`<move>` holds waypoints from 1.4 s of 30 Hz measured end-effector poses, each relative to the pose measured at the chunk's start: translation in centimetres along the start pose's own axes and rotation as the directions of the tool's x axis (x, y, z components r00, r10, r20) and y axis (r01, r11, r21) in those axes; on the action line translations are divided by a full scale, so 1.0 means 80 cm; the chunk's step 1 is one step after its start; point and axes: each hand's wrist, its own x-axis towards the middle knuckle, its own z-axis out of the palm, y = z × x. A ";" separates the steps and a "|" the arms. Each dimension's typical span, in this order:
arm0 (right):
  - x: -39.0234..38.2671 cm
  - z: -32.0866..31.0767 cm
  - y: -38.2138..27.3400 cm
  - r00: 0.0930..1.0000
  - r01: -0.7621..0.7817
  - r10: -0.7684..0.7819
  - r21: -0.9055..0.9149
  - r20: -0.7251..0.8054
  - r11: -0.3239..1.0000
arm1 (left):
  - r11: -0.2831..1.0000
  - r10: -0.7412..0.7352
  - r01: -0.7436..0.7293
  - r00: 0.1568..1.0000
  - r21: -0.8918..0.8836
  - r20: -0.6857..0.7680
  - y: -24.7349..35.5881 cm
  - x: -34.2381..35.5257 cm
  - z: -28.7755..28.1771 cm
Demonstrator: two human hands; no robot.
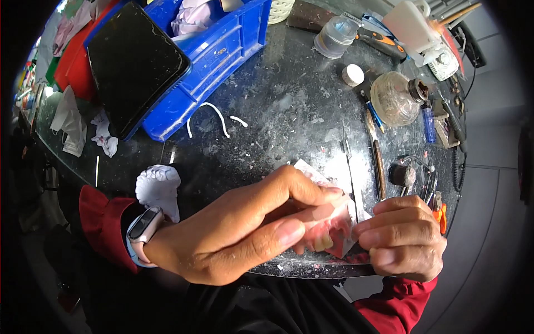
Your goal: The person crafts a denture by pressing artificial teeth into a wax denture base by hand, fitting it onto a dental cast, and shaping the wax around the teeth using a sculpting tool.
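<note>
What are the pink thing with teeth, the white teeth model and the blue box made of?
The pink piece with teeth looks like wax or plastic: smooth, with a soft shine, but I can't tell which. The white teeth model is probably plaster, because it looks dull and chalky. The blue box seems hard plastic: even colour, slight shine, stiff ribbed sides.

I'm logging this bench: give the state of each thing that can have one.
Left hand, closed on the pink denture
Right hand, curled, grip unclear
Glass bottle, uncapped
Blue bin, open, crumpled paper inside
Watch, worn, screen dark
White dental cast, on the table, unheld
</note>
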 end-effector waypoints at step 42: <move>0.002 0.033 0.016 0.983 0.035 -0.067 -0.180 -0.172 0.983 | 0.994 -0.071 0.081 0.989 -0.078 0.127 -0.001 -0.005 0.006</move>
